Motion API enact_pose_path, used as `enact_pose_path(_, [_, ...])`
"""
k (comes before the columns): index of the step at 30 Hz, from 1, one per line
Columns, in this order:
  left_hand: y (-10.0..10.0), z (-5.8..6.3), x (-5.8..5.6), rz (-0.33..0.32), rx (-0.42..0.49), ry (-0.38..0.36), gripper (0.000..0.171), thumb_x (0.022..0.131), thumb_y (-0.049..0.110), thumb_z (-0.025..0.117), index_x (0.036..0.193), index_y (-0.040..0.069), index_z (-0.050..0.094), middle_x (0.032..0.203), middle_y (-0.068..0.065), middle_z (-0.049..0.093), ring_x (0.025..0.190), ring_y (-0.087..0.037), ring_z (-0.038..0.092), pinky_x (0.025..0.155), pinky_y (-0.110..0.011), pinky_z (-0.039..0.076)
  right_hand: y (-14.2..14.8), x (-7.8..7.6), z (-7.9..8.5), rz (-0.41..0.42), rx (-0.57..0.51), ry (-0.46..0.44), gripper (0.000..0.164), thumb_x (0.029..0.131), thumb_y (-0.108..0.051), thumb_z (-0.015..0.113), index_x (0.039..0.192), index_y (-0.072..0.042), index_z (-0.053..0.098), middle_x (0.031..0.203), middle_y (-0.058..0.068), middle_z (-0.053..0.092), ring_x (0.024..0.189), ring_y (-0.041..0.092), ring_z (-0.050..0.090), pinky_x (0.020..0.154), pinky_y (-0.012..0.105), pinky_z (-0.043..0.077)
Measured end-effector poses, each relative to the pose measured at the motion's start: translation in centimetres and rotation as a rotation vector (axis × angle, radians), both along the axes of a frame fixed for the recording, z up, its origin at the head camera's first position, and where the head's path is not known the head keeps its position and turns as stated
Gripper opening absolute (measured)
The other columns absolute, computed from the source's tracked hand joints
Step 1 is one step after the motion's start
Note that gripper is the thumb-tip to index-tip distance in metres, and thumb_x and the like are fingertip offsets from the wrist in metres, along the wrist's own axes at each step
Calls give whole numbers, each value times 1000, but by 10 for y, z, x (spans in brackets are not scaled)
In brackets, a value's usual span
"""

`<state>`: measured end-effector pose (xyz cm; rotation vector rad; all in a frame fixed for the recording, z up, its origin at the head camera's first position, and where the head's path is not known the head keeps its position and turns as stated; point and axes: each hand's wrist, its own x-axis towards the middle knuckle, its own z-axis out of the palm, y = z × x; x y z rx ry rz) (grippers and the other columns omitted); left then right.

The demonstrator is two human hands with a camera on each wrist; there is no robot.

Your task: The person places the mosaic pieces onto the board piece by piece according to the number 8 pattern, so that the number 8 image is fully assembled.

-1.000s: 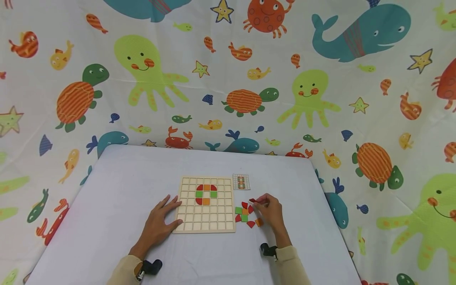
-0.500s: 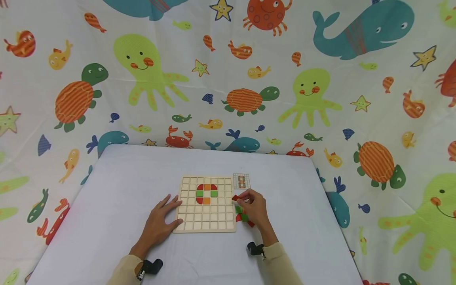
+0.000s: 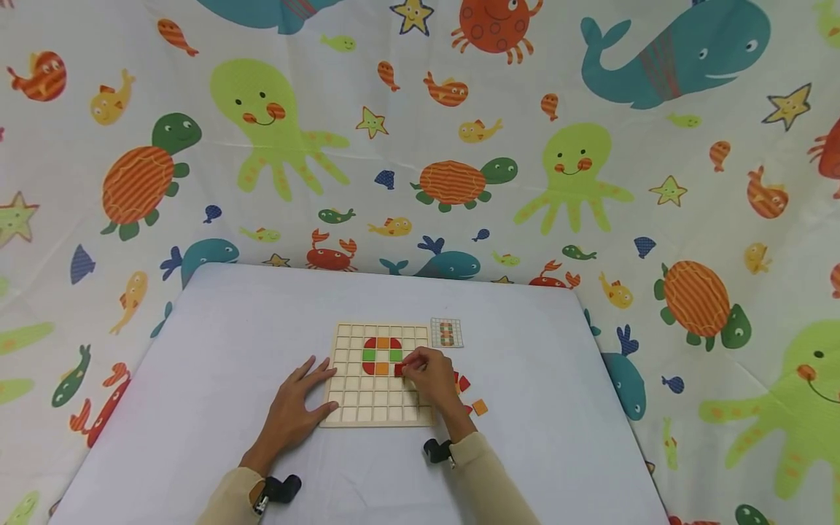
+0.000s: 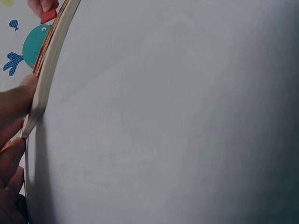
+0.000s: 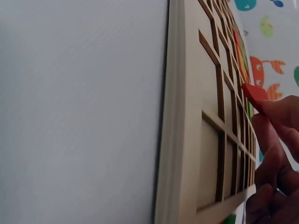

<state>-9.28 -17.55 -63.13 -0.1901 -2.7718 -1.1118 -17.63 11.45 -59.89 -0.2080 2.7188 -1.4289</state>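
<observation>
A wooden grid board (image 3: 357, 401) lies on the white table, with red, orange and green tiles set in a ring in its upper middle cells. My left hand (image 3: 293, 402) rests against the board's left edge, fingers spread and thumb on the frame. Between thumb and fingertips my right hand (image 3: 429, 375) pinches a red tile (image 3: 399, 370) over the ring's lower right corner. In the right wrist view this red tile (image 5: 255, 95) is tilted, one end close to the grid; whether it touches is unclear. The left wrist view shows the same red tile (image 4: 48, 16) above the board's far part.
A small pattern card (image 3: 447, 333) lies beside the board's upper right corner. Loose tiles, among them an orange tile (image 3: 480, 407) and a red tile (image 3: 464, 383), lie right of the board, partly hidden by my right forearm. A sea-animal cloth hangs behind the table.
My right hand has carried the red tile leftward from the loose pile, past the board's right edge, to the ring of tiles. My left hand has stayed at the board's left edge.
</observation>
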Motion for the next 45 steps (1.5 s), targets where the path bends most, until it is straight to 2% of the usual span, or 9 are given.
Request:
enact_pose_path(4, [1, 1, 0, 0, 5, -6, 69, 83, 26, 90, 146, 13, 65, 163, -13, 53, 153, -50, 40, 117, -77, 34, -10, -1, 2, -35, 74, -12, 3, 91, -13, 80, 93, -13, 78, 81, -5, 73, 73, 6, 62, 67, 23, 52])
enact_pose_path(9, [1, 2, 0, -1, 8, -9, 69, 83, 24, 90, 146, 13, 65, 162, -12, 53, 153, -49, 39, 118, -76, 34, -17, 0, 4, -80, 150, -13, 4, 91, -17, 82, 90, -18, 78, 77, -7, 71, 72, 7, 60, 66, 24, 49])
enact_pose_path(20, [1, 2, 0, 1, 6, -24, 69, 84, 25, 90, 147, 14, 64, 163, -12, 52, 155, -49, 38, 119, -76, 32, -25, 2, -1, -122, 188, -15, 8, 89, -24, 87, 92, -22, 80, 77, -7, 68, 73, 9, 57, 63, 23, 45])
enact_pose_path(29, [0, 1, 0, 3, -6, -21, 70, 84, 24, 90, 147, 14, 64, 163, -11, 52, 155, -47, 38, 120, -75, 32, -27, 4, -1, -99, 208, 0, 4, 91, -21, 85, 95, -22, 84, 85, -5, 66, 78, 9, 56, 68, 23, 47])
enact_pose_path(34, [0, 1, -1, 2, -5, -19, 69, 84, 25, 90, 147, 14, 64, 162, -11, 53, 155, -48, 38, 120, -75, 32, -18, 8, 3, -83, 145, 12, 8, 91, -16, 84, 97, -21, 84, 88, -5, 71, 83, 10, 59, 75, 26, 50])
enact_pose_path(38, [1, 2, -1, 2, 1, -21, 69, 84, 24, 90, 147, 14, 64, 163, -11, 52, 155, -48, 38, 119, -76, 32, -2, 9, 4, -93, 89, 52, 11, 90, -10, 84, 98, -18, 83, 85, -3, 72, 80, 9, 58, 69, 24, 47])
enact_pose_path(41, [1, 2, 0, 1, 1, -20, 69, 84, 24, 90, 147, 14, 64, 163, -12, 52, 155, -49, 38, 119, -76, 32, 14, 9, 5, -134, 79, 60, 14, 88, -8, 84, 97, -18, 83, 84, -1, 72, 72, 9, 57, 60, 23, 44])
enact_pose_path(45, [1, 2, 0, -1, 1, -13, 69, 84, 25, 90, 147, 13, 65, 162, -12, 53, 154, -49, 39, 119, -76, 32, 38, 11, 8, -215, 95, 22, 16, 87, -9, 85, 99, -20, 83, 86, -2, 72, 72, 12, 61, 62, 27, 48])
